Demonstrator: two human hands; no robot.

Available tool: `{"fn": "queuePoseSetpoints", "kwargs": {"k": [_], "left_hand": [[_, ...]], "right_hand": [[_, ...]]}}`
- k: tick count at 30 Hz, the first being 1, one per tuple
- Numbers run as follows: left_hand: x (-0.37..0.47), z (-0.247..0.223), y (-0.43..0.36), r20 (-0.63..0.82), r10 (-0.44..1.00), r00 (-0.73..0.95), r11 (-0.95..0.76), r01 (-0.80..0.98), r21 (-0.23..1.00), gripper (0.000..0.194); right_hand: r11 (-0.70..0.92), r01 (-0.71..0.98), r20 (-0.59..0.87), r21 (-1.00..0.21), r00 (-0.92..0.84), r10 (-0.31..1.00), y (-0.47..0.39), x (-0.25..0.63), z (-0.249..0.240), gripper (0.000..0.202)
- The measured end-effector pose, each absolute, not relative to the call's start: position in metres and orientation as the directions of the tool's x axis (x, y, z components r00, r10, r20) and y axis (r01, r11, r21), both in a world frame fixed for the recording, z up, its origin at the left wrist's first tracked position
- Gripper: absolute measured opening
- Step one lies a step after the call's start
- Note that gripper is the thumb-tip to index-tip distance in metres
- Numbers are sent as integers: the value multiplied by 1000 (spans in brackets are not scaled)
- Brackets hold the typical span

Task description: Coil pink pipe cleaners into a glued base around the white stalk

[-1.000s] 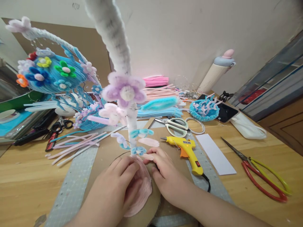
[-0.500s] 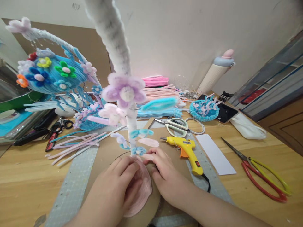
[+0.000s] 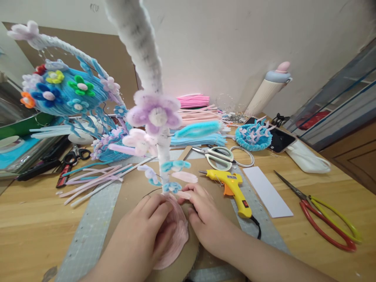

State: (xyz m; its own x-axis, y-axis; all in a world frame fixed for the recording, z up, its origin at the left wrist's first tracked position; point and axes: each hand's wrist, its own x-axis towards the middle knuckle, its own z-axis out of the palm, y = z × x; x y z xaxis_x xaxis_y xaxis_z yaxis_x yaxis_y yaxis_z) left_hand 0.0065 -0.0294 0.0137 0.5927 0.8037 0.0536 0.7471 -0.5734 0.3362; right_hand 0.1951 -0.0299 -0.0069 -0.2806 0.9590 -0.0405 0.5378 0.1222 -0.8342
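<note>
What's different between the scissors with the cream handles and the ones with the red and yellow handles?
The cream-handled scissors have matching loops, while the red-and-yellow scissors have one loop of each colour. The cream-handled scissors lie behind the yellow glue gun; the red-and-yellow scissors lie right of the white card. Both have metal blades, and nobody is holding either.

text: none readable | yellow glue gun (image 3: 242,197): label (image 3: 232,177) too small | wall (image 3: 205,47): scribble (image 3: 94,8), illegible
</note>
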Motion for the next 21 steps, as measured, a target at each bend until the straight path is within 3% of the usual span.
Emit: {"fn": "queuePoseSetpoints", "kwargs": {"k": [21], "left_hand": [[7, 13, -28, 76, 802, 593, -582, 745, 327, 23]], "right_hand": [[134, 537, -33, -833, -289, 957, -29, 195, -11, 41]]}}
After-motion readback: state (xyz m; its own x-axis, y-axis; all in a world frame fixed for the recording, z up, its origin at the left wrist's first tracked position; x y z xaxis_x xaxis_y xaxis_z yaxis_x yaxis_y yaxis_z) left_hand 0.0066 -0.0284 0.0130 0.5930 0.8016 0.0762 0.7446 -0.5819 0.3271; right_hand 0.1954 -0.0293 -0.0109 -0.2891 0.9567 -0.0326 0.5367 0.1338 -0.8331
